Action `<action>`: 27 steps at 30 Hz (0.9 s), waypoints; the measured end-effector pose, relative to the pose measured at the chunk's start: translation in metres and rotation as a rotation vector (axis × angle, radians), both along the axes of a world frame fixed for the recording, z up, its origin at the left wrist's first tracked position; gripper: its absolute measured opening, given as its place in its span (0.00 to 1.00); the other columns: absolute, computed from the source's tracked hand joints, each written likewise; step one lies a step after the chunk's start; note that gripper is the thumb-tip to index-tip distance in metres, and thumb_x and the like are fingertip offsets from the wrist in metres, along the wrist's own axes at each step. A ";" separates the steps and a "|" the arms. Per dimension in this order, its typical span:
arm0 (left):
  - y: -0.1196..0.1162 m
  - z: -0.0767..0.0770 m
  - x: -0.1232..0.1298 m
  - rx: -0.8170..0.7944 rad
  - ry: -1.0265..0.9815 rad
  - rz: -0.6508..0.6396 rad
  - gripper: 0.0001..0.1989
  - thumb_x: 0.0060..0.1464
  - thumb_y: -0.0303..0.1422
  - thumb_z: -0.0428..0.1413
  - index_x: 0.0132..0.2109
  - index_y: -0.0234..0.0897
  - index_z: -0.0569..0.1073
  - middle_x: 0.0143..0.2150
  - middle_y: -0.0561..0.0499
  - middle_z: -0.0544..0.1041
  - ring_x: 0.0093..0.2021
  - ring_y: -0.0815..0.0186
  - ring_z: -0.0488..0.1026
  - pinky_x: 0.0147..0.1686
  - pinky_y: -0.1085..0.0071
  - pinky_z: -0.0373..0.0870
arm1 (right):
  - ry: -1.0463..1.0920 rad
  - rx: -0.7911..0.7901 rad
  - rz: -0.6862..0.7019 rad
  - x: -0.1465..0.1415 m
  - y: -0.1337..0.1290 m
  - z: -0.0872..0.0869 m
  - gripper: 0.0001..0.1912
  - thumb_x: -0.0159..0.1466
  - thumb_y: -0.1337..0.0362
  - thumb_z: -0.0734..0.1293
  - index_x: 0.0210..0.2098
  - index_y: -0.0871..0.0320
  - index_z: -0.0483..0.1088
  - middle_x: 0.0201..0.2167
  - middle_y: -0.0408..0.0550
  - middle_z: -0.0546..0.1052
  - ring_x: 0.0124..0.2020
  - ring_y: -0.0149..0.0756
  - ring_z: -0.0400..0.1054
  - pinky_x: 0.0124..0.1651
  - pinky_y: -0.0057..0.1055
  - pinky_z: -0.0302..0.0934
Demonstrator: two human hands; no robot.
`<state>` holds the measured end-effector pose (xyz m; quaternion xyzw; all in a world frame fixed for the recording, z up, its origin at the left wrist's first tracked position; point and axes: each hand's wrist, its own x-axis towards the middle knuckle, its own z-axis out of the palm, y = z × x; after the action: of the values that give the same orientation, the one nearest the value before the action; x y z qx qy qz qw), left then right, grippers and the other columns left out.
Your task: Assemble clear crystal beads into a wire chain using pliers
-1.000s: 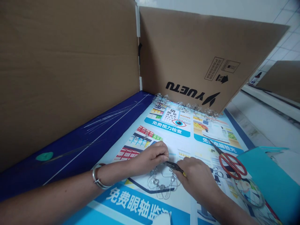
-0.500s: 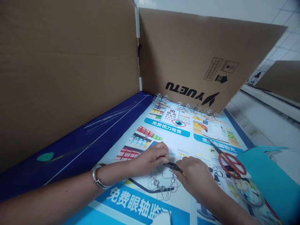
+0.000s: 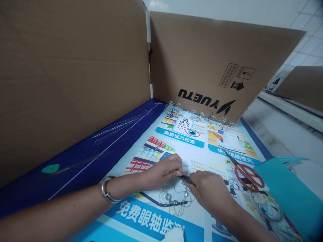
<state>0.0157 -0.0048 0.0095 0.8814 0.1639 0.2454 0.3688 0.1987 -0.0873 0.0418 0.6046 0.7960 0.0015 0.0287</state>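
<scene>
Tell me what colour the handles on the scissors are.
The scissors' handles are red, and they show best in the head view.

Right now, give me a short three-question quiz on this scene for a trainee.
1. Which wrist wears the metal bangle, left or right?
2. True or false: the red-handled scissors lie on the printed poster.
3. What tool does the right hand hold at the beaded wire loop?

Key: 1. Left. 2. True. 3. Pliers.
</scene>
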 end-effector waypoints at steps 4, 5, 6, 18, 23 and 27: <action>-0.001 0.001 0.000 0.008 0.004 0.003 0.10 0.60 0.31 0.43 0.33 0.34 0.64 0.36 0.50 0.64 0.39 0.68 0.60 0.39 0.73 0.59 | 0.001 0.000 -0.017 0.000 0.000 0.000 0.10 0.61 0.56 0.58 0.29 0.54 0.65 0.26 0.42 0.72 0.26 0.33 0.64 0.25 0.29 0.36; -0.001 0.001 0.000 0.008 0.003 0.008 0.10 0.61 0.32 0.43 0.33 0.34 0.64 0.36 0.50 0.65 0.38 0.68 0.60 0.39 0.73 0.59 | 0.009 0.002 -0.025 0.001 0.000 0.000 0.10 0.61 0.56 0.58 0.29 0.54 0.65 0.26 0.42 0.72 0.26 0.33 0.64 0.25 0.28 0.36; -0.001 0.001 0.000 0.008 0.001 0.016 0.10 0.61 0.32 0.42 0.33 0.35 0.64 0.36 0.50 0.65 0.38 0.68 0.60 0.39 0.73 0.59 | 0.018 0.003 -0.030 0.002 -0.001 -0.001 0.10 0.61 0.56 0.58 0.29 0.54 0.65 0.26 0.42 0.72 0.27 0.33 0.64 0.25 0.28 0.37; 0.001 -0.002 0.000 -0.001 -0.008 0.103 0.09 0.60 0.32 0.44 0.33 0.35 0.65 0.34 0.51 0.65 0.38 0.68 0.61 0.39 0.72 0.60 | 0.063 0.018 -0.033 0.012 -0.002 -0.004 0.11 0.61 0.55 0.58 0.29 0.53 0.65 0.27 0.42 0.70 0.29 0.33 0.62 0.28 0.29 0.41; 0.000 0.000 0.001 0.013 -0.017 0.084 0.10 0.60 0.32 0.44 0.33 0.35 0.65 0.34 0.51 0.65 0.38 0.68 0.61 0.39 0.73 0.59 | 0.064 0.011 -0.031 0.010 -0.002 -0.003 0.11 0.61 0.56 0.58 0.28 0.53 0.66 0.27 0.42 0.70 0.29 0.33 0.62 0.29 0.29 0.42; -0.001 0.000 0.002 0.028 -0.019 0.072 0.10 0.60 0.32 0.43 0.33 0.35 0.65 0.34 0.51 0.65 0.38 0.69 0.60 0.39 0.73 0.59 | 0.061 0.018 -0.021 0.009 -0.003 -0.002 0.11 0.61 0.56 0.58 0.29 0.53 0.66 0.28 0.42 0.70 0.30 0.34 0.61 0.29 0.29 0.42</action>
<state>0.0178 -0.0062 0.0090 0.8777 0.1883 0.2693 0.3489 0.2077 -0.0907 0.0402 0.6130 0.7900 -0.0101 -0.0009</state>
